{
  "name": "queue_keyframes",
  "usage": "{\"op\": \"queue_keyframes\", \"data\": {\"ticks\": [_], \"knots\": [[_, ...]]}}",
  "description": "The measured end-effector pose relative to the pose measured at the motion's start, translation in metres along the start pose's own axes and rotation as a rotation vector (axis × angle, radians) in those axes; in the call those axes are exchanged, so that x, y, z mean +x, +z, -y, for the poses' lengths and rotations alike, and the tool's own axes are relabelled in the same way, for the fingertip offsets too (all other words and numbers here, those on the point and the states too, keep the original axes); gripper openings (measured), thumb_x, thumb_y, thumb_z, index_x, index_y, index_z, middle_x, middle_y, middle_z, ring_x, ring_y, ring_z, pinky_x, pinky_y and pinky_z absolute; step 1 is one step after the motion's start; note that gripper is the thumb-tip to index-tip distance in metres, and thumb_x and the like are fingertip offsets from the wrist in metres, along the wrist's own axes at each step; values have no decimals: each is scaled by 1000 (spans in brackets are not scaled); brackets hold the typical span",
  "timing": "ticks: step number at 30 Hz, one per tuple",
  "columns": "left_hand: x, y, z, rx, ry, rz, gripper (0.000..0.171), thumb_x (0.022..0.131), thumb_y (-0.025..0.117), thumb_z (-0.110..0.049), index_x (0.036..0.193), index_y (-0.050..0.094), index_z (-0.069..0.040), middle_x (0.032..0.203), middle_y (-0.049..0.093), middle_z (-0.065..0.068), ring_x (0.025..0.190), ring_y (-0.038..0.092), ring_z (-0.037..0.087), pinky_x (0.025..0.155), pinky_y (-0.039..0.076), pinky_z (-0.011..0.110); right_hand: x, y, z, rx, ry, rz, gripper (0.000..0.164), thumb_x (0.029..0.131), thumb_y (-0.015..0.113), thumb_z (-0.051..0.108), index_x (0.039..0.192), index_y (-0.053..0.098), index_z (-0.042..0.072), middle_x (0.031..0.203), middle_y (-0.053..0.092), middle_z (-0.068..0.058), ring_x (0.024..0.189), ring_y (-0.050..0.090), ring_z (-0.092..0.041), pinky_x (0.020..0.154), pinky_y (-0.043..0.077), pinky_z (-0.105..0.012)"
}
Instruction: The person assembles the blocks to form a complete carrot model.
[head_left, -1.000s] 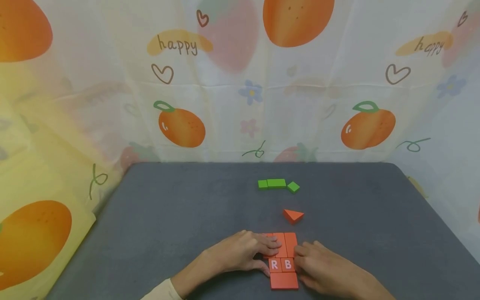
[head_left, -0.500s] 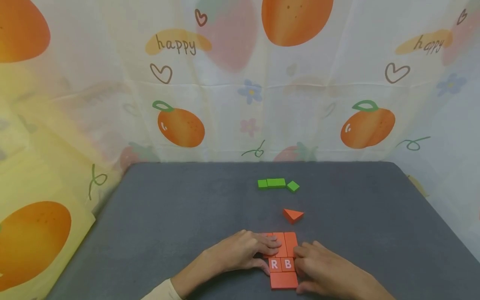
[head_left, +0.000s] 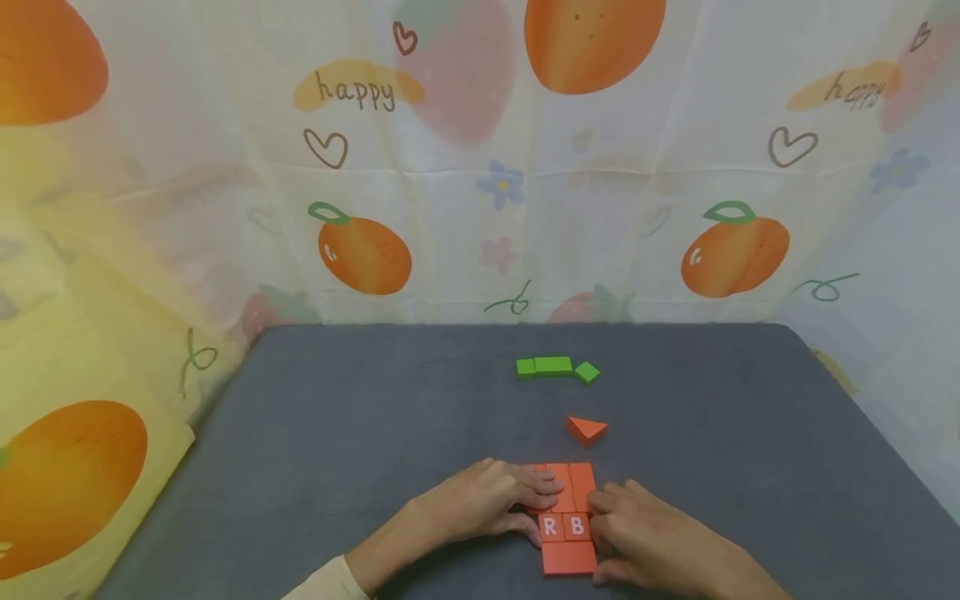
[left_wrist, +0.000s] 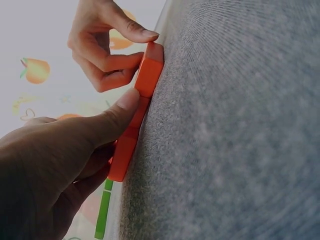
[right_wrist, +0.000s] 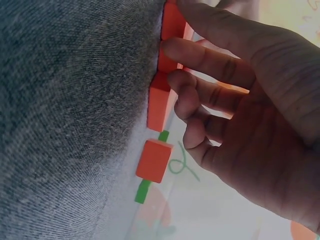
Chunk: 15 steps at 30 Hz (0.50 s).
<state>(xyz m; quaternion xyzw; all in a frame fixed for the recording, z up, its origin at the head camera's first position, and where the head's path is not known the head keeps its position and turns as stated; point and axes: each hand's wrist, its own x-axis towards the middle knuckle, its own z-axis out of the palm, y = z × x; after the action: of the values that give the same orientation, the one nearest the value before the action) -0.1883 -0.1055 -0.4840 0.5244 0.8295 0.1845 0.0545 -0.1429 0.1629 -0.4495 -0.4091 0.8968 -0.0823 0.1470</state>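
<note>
Orange-red wooden blocks lie flat and packed together near the table's front. At the back stand three long blocks side by side, the right one (head_left: 583, 487) and middle one (head_left: 561, 500) showing best; the left one is mostly hidden. Before them sit square blocks lettered R (head_left: 551, 527) and B (head_left: 577, 526), then a wide block (head_left: 568, 558). My left hand (head_left: 491, 500) rests its fingers on the back-left blocks, its thumb touching the R block's left side. Along the right side, my right hand (head_left: 652, 537) touches the blocks with bent fingers, thumb by the wide block's corner.
Beyond the packed blocks lies a loose orange triangular block (head_left: 587, 429). Farther back are a green square block (head_left: 525, 367), a green rectangular block (head_left: 553, 366) and a turned green block (head_left: 587, 372). A fruit-print cloth (head_left: 450, 192) hangs behind the grey table (head_left: 360, 400).
My right thumb has moved left to the wide block's front right corner. The left hand and the blocks stay essentially where they were.
</note>
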Motion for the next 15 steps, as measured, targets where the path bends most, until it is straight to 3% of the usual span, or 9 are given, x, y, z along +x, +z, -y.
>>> {"op": "queue_keyframes", "data": {"ticks": [15], "knots": [[0,-1,4,-37,28,4,53,93,75,-37,140,68,-14,146,66,-2,139,59,9,107,53,21,1,-4,0,-17,-6,3,35,86,78,58,75,58,31,81,41,21,73,35,3,70,31,-22]]}}
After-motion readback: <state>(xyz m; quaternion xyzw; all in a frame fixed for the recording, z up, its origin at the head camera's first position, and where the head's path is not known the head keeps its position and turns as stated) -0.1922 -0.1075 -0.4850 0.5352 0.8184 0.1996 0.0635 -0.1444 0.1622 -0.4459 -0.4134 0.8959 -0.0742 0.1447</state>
